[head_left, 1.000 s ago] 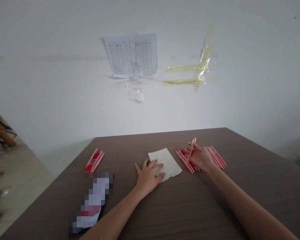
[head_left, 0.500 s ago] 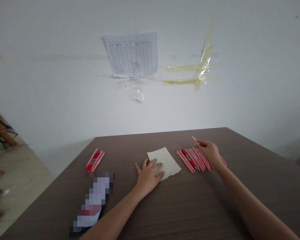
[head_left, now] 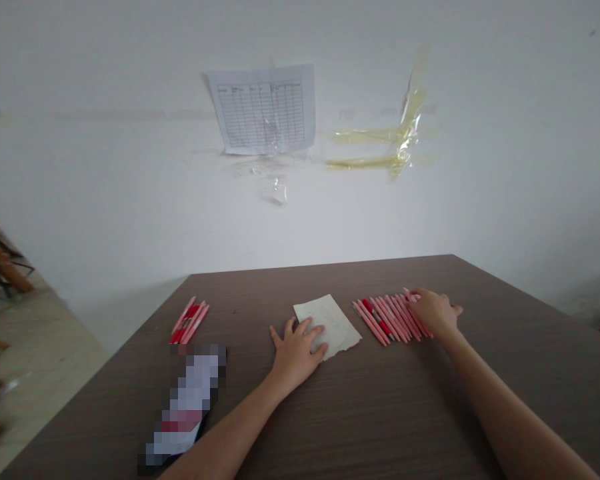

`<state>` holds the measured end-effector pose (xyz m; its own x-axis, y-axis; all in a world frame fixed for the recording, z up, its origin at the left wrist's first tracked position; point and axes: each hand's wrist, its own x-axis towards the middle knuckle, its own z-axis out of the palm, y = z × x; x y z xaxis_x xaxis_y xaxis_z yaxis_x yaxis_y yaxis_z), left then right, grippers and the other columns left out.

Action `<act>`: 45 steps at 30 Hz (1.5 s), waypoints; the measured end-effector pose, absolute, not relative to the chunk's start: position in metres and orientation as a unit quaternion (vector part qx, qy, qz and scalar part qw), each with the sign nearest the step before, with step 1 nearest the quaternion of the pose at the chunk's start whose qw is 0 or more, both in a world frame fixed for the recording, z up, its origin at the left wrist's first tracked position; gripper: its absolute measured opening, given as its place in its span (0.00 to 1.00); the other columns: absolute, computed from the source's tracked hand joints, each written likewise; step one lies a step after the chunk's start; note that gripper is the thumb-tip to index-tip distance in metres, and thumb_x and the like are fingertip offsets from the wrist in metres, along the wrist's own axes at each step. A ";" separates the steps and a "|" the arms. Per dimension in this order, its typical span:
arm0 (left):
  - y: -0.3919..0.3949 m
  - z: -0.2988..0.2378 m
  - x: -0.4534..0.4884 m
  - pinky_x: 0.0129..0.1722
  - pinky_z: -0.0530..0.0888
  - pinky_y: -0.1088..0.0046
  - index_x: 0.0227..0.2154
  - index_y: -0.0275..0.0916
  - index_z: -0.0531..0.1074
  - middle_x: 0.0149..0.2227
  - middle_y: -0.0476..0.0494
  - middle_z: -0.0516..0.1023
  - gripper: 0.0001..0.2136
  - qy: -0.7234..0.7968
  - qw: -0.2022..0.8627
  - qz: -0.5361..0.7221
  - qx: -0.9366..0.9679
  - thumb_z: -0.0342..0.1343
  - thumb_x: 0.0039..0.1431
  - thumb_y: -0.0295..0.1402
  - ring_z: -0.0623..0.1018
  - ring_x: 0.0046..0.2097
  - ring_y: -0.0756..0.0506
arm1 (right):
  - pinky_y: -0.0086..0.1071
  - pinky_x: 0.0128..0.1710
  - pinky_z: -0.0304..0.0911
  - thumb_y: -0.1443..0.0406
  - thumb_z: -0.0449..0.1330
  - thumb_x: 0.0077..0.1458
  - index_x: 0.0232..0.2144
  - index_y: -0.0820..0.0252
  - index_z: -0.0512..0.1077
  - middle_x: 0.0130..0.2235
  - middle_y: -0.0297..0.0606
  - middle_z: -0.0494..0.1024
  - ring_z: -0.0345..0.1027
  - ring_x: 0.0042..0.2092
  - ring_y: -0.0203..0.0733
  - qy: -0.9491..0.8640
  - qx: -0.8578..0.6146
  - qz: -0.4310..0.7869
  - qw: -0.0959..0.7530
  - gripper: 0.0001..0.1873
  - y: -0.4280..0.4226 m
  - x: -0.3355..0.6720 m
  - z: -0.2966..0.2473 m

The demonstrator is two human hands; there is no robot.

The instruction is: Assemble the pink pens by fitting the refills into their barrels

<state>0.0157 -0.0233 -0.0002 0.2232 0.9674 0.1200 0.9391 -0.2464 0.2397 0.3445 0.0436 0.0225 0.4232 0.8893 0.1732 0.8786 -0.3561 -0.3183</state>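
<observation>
My left hand (head_left: 296, 357) lies flat with its fingers spread, the fingertips resting on a torn-edged sheet of pale paper (head_left: 333, 323). To the right of that paper a row of several pink pens (head_left: 391, 317) lies side by side, slanting the same way, with a red pen (head_left: 377, 319) among them. At the right end of the row, my right hand (head_left: 436, 313) is closed on the upper end of a pink pen (head_left: 407, 293). The hand hides part of this pen, so I cannot tell whether it rests fully on the table.
A smaller group of pink and red pens (head_left: 190, 320) lies at the table's left. Nearer me is a pixelated, dark-edged pouch-like item (head_left: 187, 403). Behind the brown table (head_left: 300, 433) stands a white wall with a taped printed sheet (head_left: 267, 110).
My right hand has moved right and lowered the pink pen from above the row to its right end. My left hand and the paper have stayed put.
</observation>
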 end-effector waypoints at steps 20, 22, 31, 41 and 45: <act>-0.024 0.000 0.017 0.58 0.42 0.26 0.56 0.60 0.65 0.65 0.51 0.60 0.20 0.622 0.051 0.122 0.772 0.44 0.62 0.47 0.53 0.66 0.30 | 0.62 0.50 0.53 0.53 0.50 0.58 0.46 0.55 0.76 0.49 0.50 0.76 0.63 0.53 0.62 -0.533 -0.820 0.007 0.207 0.22 0.052 0.355 0.008; -0.023 -0.002 0.017 0.58 0.43 0.27 0.57 0.59 0.65 0.65 0.49 0.60 0.20 0.634 0.040 0.118 0.763 0.43 0.63 0.45 0.53 0.66 0.31 | 0.60 0.50 0.54 0.54 0.49 0.59 0.46 0.55 0.76 0.49 0.50 0.75 0.63 0.53 0.61 -0.535 -0.819 -0.002 0.209 0.22 0.051 0.352 0.011; -0.015 0.000 0.002 0.57 0.46 0.25 0.53 0.50 0.69 0.62 0.42 0.64 0.19 0.674 -0.015 0.119 0.728 0.41 0.63 0.35 0.57 0.65 0.30 | 0.54 0.53 0.54 0.56 0.50 0.60 0.49 0.56 0.74 0.50 0.48 0.73 0.61 0.55 0.58 -0.613 -0.761 -0.031 0.209 0.21 0.042 0.315 0.024; -0.001 0.009 -0.026 0.55 0.45 0.24 0.58 0.41 0.64 0.65 0.31 0.60 0.30 0.752 -0.031 0.057 0.656 0.39 0.61 0.53 0.53 0.66 0.24 | 0.49 0.56 0.50 0.57 0.51 0.61 0.47 0.55 0.75 0.49 0.47 0.75 0.63 0.53 0.54 -0.669 -0.718 -0.043 0.188 0.19 0.036 0.295 0.026; 0.003 0.017 -0.044 0.55 0.44 0.23 0.59 0.47 0.64 0.66 0.36 0.59 0.29 0.767 0.003 0.042 0.641 0.40 0.60 0.54 0.52 0.66 0.22 | 0.50 0.55 0.50 0.57 0.50 0.62 0.47 0.56 0.75 0.49 0.48 0.75 0.63 0.53 0.54 -0.675 -0.713 -0.039 0.186 0.19 0.036 0.296 0.027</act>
